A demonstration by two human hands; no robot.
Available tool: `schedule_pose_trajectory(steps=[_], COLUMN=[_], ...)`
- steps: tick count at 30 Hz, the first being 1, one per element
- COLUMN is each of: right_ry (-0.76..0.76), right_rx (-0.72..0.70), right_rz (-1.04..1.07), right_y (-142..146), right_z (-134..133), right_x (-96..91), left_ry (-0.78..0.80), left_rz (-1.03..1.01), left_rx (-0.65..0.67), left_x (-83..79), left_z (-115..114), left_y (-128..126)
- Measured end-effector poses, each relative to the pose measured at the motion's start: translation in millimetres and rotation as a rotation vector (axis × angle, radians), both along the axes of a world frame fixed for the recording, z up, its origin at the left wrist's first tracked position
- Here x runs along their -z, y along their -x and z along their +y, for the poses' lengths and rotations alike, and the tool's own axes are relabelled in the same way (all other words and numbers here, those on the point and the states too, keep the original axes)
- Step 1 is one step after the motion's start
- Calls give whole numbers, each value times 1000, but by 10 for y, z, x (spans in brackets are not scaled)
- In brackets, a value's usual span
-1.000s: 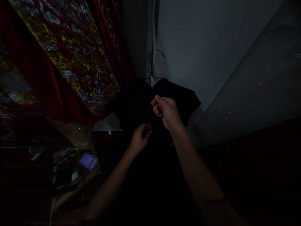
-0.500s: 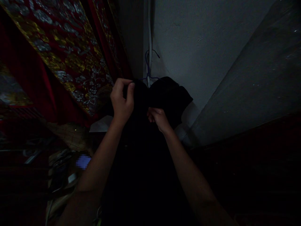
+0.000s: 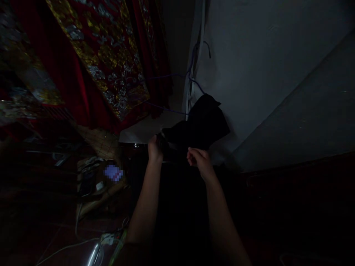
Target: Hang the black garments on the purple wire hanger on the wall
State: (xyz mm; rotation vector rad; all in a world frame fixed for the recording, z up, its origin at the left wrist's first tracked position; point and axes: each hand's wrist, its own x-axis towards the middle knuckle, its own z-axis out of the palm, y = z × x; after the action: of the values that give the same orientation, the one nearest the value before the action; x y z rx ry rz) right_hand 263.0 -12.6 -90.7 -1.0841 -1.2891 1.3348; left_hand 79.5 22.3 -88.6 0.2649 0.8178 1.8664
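A black garment (image 3: pixel 206 122) hangs by one shoulder from a thin blue-purple hanger (image 3: pixel 191 75) against the wall. The hanger's left arm is bare, and the cloth on that side sags below it. My left hand (image 3: pixel 155 149) is closed around a bunched part of the garment, lower left of the hanger. To its right, my right hand (image 3: pixel 200 161) is closed with fingers pinched at the front of the black cloth. Darkness hides most of the garment's lower part and the exact fold in the right fingers.
Red cloth with gold and silver embroidery (image 3: pixel 105 66) hangs at the left. A pale pipe or cord (image 3: pixel 202 22) runs up the wall (image 3: pixel 249 55). At lower left stand a small stand with items (image 3: pixel 97 199) and a power strip (image 3: pixel 108 238) with cables.
My left hand has moved down, drawing the garment's left shoulder off the hanger, whose left arm now shows. My right hand stays closed near the cloth. The view has shifted left.
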Motion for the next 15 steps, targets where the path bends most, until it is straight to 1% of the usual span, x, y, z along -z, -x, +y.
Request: schedule_pose_trajectory(steps=[2, 4, 5, 7, 9, 11, 12, 13, 14, 15], right_ry=[-80, -217, -277, -347, -354, -341, -346, -366, -405, -466], right_rx=[100, 185, 178, 69, -23, -19, -6, 4, 8, 17], right_rz=[-114, -131, -101, -20, 34, 39, 12, -37, -106, -182], right_y=[-86, -103, -85, -22, 28, 17, -16, -64, -121, -179], right_z=[60, 113, 133, 168, 213, 279, 319, 366, 420, 483], right_x=[1, -56, -98, -193, -286, -391, -457, -536, -627, -724], left_ry=[-60, -207, -290, -436, -542, -614, -634, -641, -634, -611], left_rz=[196, 463, 604, 863, 1069, 1192, 1222, 1235, 1238, 1238], left_rx=[59, 170, 223, 286, 270, 243, 257, 301, 377, 484], left_x=[-139, -332, -429, -604, -737, -809, -815, -798, -757, -697], left_z=[-4, -2, -4, -6, 6, 37, 57, 75, 88, 95], left_y=[-192, -354, -425, -544, -606, -589, -552, -499, -435, -364])
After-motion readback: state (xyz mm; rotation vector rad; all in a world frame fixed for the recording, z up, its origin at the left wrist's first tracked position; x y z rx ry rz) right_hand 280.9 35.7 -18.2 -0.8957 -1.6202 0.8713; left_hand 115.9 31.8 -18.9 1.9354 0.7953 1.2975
